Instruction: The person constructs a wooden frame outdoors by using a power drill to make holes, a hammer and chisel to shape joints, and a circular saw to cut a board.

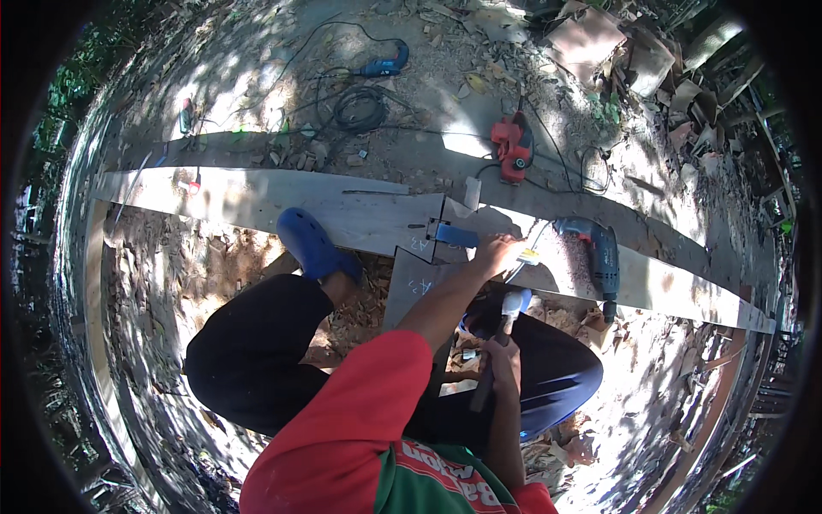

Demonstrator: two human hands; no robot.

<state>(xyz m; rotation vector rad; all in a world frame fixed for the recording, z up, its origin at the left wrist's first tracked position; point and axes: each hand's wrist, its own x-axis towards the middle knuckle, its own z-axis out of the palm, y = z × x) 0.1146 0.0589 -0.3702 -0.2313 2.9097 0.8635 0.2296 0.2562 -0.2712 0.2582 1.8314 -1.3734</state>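
Observation:
My left hand (499,254) is closed around what looks like a chisel. Its wide blade (457,236) shows bluish and lies low over the pale board (360,212), the tip near a cut notch. A bit of yellow, apparently its handle, shows beyond my fingers. In my right hand (503,361) is a hammer (512,305), gripped by its dark handle, head up, apart from the chisel. Dark angular lines and pencil-like marks show around the joint where a second board (407,287) meets the long one.
A dark power drill (604,265) rests on the board to the right. Beyond lie a red power tool (512,152), a blue power tool (385,65) and coiled cable (360,109). My foot in a blue clog (306,242) presses on the board. Scrap pieces (591,43) are piled far right.

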